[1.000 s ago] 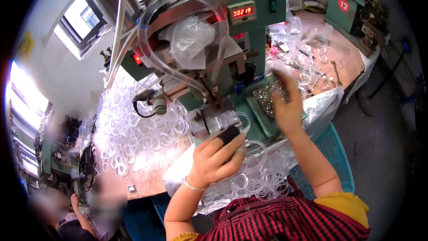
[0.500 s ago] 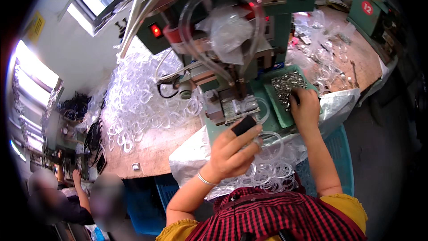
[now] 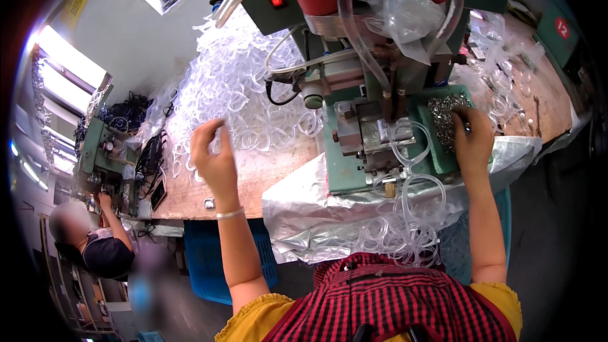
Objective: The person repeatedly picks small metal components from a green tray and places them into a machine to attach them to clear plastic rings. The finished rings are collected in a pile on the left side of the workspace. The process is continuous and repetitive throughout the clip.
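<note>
My left hand [image 3: 215, 161] is raised over the near left edge of a big pile of clear plastic rings [image 3: 247, 88]. Its fingers are bent but apart, and I see nothing in them. My right hand [image 3: 475, 139] reaches into a green tray [image 3: 445, 163] of small metal parts [image 3: 443, 117]. The fingers are closed down among the parts; what they pinch is hidden. Between my hands stands a green press [image 3: 342, 174]. On its metal block [image 3: 373, 133] lies a clear ring [image 3: 405, 145], apart from both hands.
Several more clear rings [image 3: 405, 231] hang and lie over silvery sheeting [image 3: 291, 196] near my lap. A blue crate [image 3: 209, 272] stands below the bench's left side. Further left a person [image 3: 107, 253] works at another machine. Bags and loose bits [image 3: 506, 76] cover the right bench.
My left hand has left the front of the press and swung left to the ring pile. My right hand stays in the tray. The view has shifted, so the press sits further right.
</note>
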`<control>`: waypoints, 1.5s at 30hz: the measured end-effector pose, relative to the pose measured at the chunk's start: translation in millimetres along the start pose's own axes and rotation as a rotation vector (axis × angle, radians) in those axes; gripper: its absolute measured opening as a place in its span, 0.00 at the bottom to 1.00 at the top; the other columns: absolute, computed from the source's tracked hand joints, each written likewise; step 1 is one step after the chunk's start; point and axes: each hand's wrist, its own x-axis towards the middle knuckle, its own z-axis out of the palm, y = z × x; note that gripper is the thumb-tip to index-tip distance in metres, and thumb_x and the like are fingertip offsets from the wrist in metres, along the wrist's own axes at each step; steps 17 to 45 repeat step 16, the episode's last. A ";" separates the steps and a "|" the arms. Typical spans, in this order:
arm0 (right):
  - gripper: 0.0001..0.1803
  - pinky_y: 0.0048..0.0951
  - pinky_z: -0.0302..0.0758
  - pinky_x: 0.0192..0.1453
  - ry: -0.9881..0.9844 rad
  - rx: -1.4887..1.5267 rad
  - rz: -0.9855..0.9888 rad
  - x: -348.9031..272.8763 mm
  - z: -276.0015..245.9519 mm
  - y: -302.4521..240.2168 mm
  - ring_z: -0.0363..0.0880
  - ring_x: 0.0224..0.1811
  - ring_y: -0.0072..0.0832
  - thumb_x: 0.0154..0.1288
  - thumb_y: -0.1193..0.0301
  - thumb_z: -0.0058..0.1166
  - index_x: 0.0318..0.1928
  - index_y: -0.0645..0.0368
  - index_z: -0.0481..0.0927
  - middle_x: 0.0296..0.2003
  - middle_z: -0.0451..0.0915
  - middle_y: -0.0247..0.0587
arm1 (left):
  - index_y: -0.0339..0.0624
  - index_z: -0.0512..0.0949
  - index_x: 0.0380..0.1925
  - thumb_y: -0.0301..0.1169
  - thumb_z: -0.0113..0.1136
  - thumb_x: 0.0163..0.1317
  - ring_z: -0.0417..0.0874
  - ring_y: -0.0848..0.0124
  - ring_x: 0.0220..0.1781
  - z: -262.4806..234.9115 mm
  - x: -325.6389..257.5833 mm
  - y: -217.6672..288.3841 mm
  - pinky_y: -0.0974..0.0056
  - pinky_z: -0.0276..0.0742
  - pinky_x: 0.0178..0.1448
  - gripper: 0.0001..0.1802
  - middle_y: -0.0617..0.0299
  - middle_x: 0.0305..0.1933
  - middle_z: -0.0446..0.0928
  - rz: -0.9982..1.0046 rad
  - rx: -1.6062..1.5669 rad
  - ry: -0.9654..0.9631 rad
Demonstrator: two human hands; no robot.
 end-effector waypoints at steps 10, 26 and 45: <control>0.07 0.28 0.76 0.44 -0.018 0.183 0.299 -35.3 -28.2 16.7 0.81 0.38 0.31 0.60 0.78 0.61 0.40 0.62 0.85 0.35 0.83 0.42 | 0.33 0.86 0.28 0.52 0.70 0.54 0.80 0.65 0.26 103.0 -59.5 -98.0 0.60 0.74 0.36 0.27 0.57 0.23 0.80 -0.741 0.051 -0.487; 0.08 0.22 0.74 0.45 -0.418 0.716 0.560 -20.5 -62.3 -16.1 0.80 0.38 0.22 0.61 0.77 0.62 0.41 0.56 0.88 0.38 0.85 0.37 | 0.35 0.84 0.28 0.44 0.74 0.55 0.68 0.78 0.21 88.8 -69.7 -54.6 0.67 0.64 0.26 0.20 0.69 0.20 0.74 -0.762 -0.381 -0.429; 0.08 0.22 0.74 0.45 -0.418 0.716 0.560 -20.5 -62.3 -16.1 0.80 0.38 0.22 0.61 0.77 0.62 0.41 0.56 0.88 0.38 0.85 0.37 | 0.35 0.84 0.28 0.44 0.74 0.55 0.68 0.78 0.21 88.8 -69.7 -54.6 0.67 0.64 0.26 0.20 0.69 0.20 0.74 -0.762 -0.381 -0.429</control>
